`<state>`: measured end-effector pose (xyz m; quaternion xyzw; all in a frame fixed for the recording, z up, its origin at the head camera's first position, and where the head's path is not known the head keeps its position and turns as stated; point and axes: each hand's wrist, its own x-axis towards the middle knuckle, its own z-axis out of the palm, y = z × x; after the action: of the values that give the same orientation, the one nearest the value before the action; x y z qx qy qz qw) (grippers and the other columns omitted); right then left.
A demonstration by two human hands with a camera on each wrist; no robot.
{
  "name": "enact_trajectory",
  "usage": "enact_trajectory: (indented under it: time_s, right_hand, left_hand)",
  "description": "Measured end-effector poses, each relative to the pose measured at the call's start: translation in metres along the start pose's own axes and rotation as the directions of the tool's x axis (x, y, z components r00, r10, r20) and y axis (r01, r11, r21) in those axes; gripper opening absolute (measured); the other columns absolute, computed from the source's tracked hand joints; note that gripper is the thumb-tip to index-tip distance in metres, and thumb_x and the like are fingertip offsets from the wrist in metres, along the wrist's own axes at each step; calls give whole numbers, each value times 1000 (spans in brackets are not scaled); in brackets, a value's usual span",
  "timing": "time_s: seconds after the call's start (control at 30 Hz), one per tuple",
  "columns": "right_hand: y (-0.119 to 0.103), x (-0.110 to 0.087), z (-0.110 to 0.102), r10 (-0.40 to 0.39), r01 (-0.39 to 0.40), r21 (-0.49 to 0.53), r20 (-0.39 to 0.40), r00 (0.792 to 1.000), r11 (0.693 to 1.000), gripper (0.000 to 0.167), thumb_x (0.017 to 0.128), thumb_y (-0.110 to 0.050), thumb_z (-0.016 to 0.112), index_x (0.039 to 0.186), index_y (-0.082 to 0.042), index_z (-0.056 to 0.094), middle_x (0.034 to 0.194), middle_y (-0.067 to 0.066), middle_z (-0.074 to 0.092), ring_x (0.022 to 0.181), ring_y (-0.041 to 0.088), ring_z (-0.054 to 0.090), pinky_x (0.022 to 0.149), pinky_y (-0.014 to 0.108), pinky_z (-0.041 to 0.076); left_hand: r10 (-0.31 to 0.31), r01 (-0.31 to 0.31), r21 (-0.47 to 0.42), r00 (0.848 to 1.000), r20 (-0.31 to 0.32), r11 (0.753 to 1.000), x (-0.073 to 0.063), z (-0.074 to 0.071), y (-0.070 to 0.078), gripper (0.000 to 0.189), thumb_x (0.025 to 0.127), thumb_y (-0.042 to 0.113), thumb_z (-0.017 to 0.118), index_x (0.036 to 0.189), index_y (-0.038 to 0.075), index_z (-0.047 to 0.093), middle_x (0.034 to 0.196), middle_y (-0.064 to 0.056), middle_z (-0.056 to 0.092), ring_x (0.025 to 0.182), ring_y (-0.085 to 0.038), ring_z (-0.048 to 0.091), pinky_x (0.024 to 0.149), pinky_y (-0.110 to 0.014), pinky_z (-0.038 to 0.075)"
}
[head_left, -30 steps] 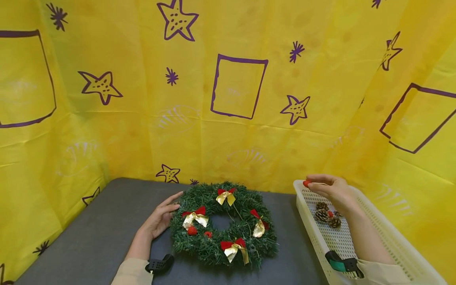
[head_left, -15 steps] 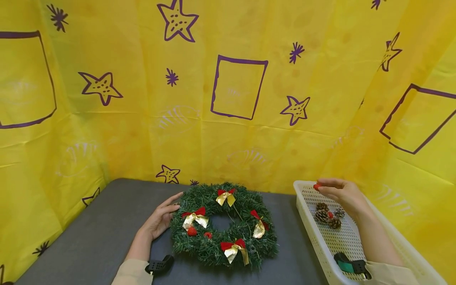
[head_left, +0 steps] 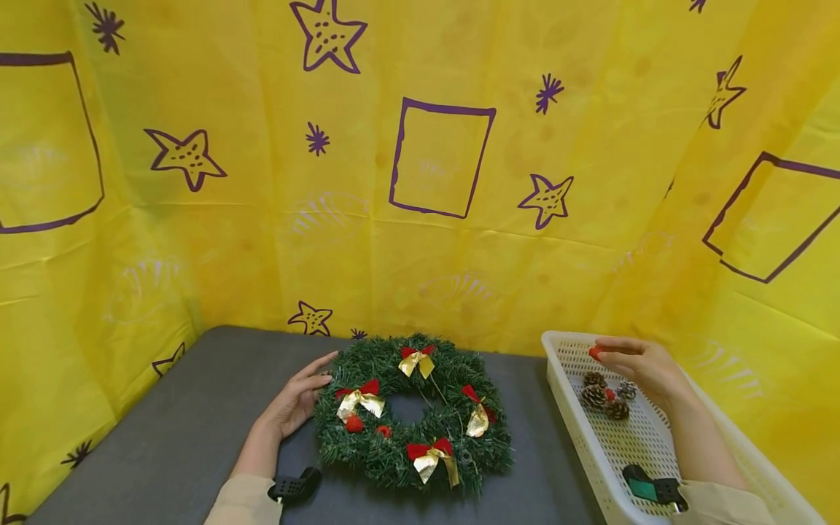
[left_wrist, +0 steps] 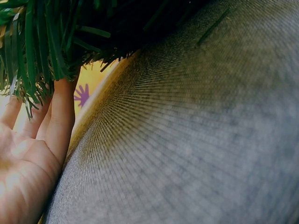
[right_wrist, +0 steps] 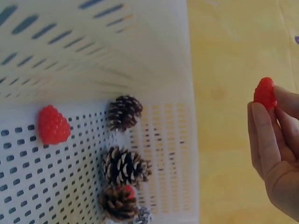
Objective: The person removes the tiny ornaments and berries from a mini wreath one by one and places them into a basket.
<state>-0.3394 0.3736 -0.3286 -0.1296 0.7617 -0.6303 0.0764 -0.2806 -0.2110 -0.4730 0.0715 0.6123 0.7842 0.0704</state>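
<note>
Head view: what sits nearest the wearer?

Sleeves (head_left: 246,502) and dark wrist straps (head_left: 295,485), one pair just left of the wreath (head_left: 394,456), the other well to its right

The wreath itself?

Green, flat on the grey table (head_left: 164,430); four red-and-gold bows (head_left: 429,464) round its ring, two small red berries (head_left: 354,424) on its left half

Left hand (head_left: 292,408)?

At the wreath's left edge, fingers extended and touching the greenery, tips hidden in the left wrist view; no grip closed round it that I can see

And right of the wreath?

Pale perforated basket (head_left: 571,408), well apart from it. Inside: pine cones (right_wrist: 125,165) bunched together, a bit of red (right_wrist: 129,190) among them, plus a loose raspberry (right_wrist: 53,125) lying apart

Right hand (head_left: 646,368)?

Above that basket, right of the wreath: thumb and fingers pinch a held raspberry (head_left: 596,353), narrow grip, wreath not touched

Farthest?

Yellow curtain (head_left: 262,248) behind the wreath, purple stars (head_left: 187,157) printed on it
</note>
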Motion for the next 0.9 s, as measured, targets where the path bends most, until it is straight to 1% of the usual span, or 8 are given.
enact_trajectory:
  time_s: [0.13,0.23,0.3,0.4,0.5,0.73,0.83,0.9]
  right_hand:
    - [5,1,-6,0,0,15,5,1000,1000,26,95,0,60,106,-18,73,97,-15,73,91,0,70,82,15,54]
    - [10,2,-12,-19,18,33,27,999,999,29,95,3,58,105,-18,74,97,-13,74,91,1,70,82,15,55]
    - [13,2,-15,-31,29,45,44,999,999,31,95,5,57,103,-19,75,97,-11,75,91,2,71,82,16,55]
    - [16,1,-20,-39,35,58,68,997,998,33,95,6,56,103,-20,75,97,-10,75,91,3,72,82,17,55]
    - [19,1,-23,-27,23,66,62,998,998,35,94,7,56,101,-21,75,96,-10,76,91,4,72,82,18,56]
    - [20,-1,-25,0,-2,48,36,999,999,36,94,6,58,97,-26,75,96,-12,74,90,3,72,80,17,56]
    - [19,-1,-24,8,-9,38,26,1000,999,35,94,5,58,98,-25,75,96,-12,74,89,3,72,80,17,56]
    - [19,-1,-24,13,-14,22,22,1000,1000,35,94,5,58,99,-26,74,96,-14,73,90,2,71,80,17,56]
  left_hand:
    - [0,0,-5,1000,-2,1000,1,1,0,69,100,14,51,160,10,17,168,-13,-12,99,12,50,57,-15,37]
    - [-1,1,-4,1000,-7,1000,1,1,0,69,100,14,51,160,11,18,168,-13,-12,113,14,47,58,-15,36]
    - [0,0,-2,1000,-14,1000,0,1,1,69,99,15,52,160,11,19,168,-12,-11,116,15,45,58,-15,37]
    - [5,-5,2,1000,-20,1000,0,1,1,69,99,15,52,159,11,19,168,-12,-10,111,13,47,58,-15,36]
    - [8,-8,5,1000,-20,1000,0,2,1,69,99,15,52,159,10,19,168,-12,-9,108,11,50,58,-15,36]
    - [5,-5,8,1000,-16,1000,0,1,0,68,100,14,51,159,10,18,168,-12,-10,113,12,49,57,-16,34]
    - [0,0,1,1000,-20,1000,0,2,0,69,99,14,52,159,11,19,168,-11,-10,133,0,40,57,-16,34]
    - [0,0,-6,1000,-16,1000,0,2,0,69,99,14,52,159,11,19,168,-10,-11,147,-13,24,58,-17,34]
